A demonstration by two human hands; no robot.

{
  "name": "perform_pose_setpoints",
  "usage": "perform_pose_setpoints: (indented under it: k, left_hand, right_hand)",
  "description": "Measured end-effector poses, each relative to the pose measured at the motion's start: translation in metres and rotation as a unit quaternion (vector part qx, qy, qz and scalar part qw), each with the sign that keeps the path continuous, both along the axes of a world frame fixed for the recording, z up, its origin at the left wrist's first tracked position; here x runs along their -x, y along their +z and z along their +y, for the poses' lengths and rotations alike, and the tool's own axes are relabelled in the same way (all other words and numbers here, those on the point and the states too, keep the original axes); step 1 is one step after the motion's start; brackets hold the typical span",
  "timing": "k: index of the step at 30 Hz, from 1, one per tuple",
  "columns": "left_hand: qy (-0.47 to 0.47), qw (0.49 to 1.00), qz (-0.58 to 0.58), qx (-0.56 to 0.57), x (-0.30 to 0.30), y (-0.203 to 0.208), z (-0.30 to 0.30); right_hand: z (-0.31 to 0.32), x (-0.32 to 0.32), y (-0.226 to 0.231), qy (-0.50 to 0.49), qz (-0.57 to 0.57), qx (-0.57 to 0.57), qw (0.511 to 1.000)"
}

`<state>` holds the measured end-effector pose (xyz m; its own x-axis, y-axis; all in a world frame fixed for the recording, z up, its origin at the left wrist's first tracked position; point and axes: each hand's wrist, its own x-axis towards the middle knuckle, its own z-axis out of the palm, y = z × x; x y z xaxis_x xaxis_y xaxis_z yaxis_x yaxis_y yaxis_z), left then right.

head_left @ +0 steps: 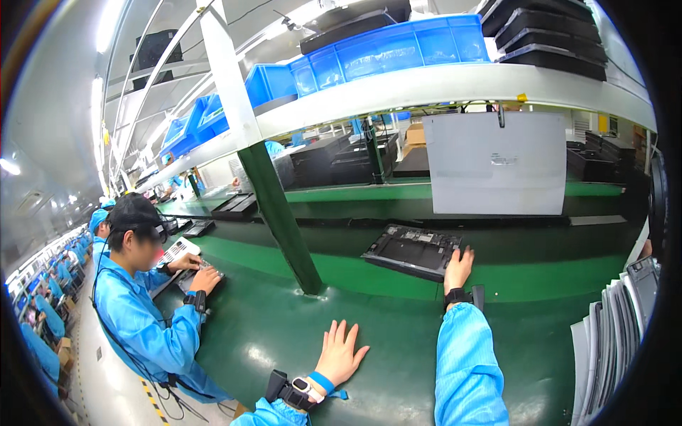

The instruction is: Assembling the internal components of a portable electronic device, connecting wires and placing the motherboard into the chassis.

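Note:
A black laptop base (415, 250) with its inner circuit board exposed lies at the far side of the green bench, its board strip along the back. My right hand (458, 268) reaches out to its right end and grips that edge, the thumb on the near side. Flat on the green mat nearer to me, with fingers spread, rests my left hand (339, 357), holding nothing. A blue wrist strap (322, 382) is around the left wrist.
A green-and-white post (280, 213) rises left of the laptop base. Above hangs a white sheet (497, 167); blue bins (391, 51) sit on the shelf. At left a co-worker (145, 298) handles another device. Stacked grey panels (604, 348) stand at right.

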<state>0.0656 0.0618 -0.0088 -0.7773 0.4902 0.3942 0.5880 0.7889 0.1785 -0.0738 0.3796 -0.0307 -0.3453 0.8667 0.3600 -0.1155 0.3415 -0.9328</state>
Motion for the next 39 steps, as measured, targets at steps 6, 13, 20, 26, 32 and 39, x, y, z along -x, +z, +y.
perform_pose_setpoints:
  k: [6,13,20,26,32,39]
  left_hand:
    - [0.055,0.994,0.083,0.038,0.009,0.014,0.012]
    - [0.069,0.988,0.12,0.066,0.022,0.022,0.03]
    - [0.114,0.983,0.133,0.052,0.022,0.025,0.046]
    - [-0.072,0.985,0.054,-0.146,0.008,0.02,0.068]
    - [-0.101,0.808,-0.223,-0.536,0.018,0.005,0.08]
    - [-0.107,0.492,-0.309,-0.807,0.032,-0.003,0.076]
  right_hand:
    - [-0.001,-0.008,-0.002,-0.028,-0.019,-0.034,0.999]
    - [-0.036,-0.026,0.025,-0.058,-0.096,-0.177,0.978]
    - [-0.054,-0.04,0.042,0.013,-0.121,-0.377,0.918]
    - [-0.059,-0.044,0.046,0.032,-0.126,-0.414,0.901]
    - [-0.059,-0.046,0.047,0.037,-0.131,-0.428,0.893]
    - [-0.061,-0.048,0.046,0.039,-0.125,-0.46,0.878]
